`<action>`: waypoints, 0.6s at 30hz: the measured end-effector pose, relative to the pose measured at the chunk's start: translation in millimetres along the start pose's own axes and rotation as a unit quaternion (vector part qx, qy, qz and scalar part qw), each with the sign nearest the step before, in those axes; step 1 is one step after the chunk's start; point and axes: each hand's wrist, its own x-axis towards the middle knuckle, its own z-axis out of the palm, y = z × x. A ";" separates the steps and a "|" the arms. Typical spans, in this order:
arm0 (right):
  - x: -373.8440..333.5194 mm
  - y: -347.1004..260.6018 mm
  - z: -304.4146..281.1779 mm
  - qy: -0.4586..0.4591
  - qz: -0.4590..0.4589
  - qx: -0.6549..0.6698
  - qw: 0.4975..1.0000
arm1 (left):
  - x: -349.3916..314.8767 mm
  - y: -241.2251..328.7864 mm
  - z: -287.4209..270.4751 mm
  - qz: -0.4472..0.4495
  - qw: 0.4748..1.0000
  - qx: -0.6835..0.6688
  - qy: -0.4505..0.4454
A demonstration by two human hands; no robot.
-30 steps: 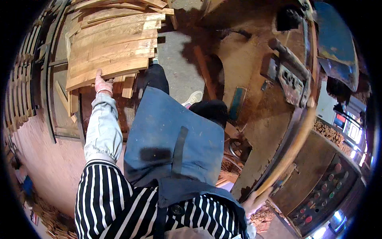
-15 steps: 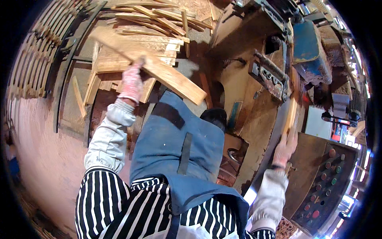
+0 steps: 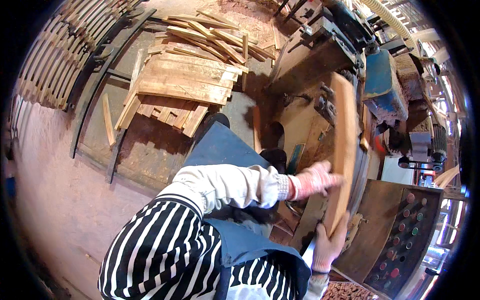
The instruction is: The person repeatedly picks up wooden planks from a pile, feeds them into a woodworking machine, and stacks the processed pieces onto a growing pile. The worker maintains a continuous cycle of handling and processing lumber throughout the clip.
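A wooden board (image 3: pixel 343 130), slightly blurred, is raised over the machine table on my right, its length running away from me. Its near end is in the grip of my right hand (image 3: pixel 330 245), in a pale pinkish glove. Across my body reaches my left hand (image 3: pixel 312 181), gloved in pink and white, its fingers closed against the board's left edge at mid-length. Under the board, part of the woodworking machine's bed (image 3: pixel 357 175) is hidden. Another narrow strip of wood (image 3: pixel 368 131) lies along the machine just right of the board.
On the left, a stack of boards (image 3: pixel 185 77) lies on a low metal frame (image 3: pixel 92 107), with loose strips (image 3: pixel 215 40) behind. A control panel (image 3: pixel 405 240) with coloured buttons stands at the right. Beyond the bed are a blue housing (image 3: pixel 382 75) and a ribbed hose (image 3: pixel 392 20).
My left hand has swung the board from above the stack over to the machine on the right. My right hand has left the strip on the bed and taken the board's near end.
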 end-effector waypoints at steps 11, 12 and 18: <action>-101.1 77.2 21.6 0.144 0.247 -0.032 0.958 | 7.2 -67.9 -59.4 -0.089 0.987 -0.065 0.115; -71.2 60.9 31.4 0.197 0.256 0.033 0.946 | 0.9 -73.9 -71.1 -0.089 0.982 -0.078 0.144; 114.5 115.5 72.4 0.247 0.096 0.047 0.963 | -34.0 -70.2 -151.7 -0.054 0.946 -0.126 0.292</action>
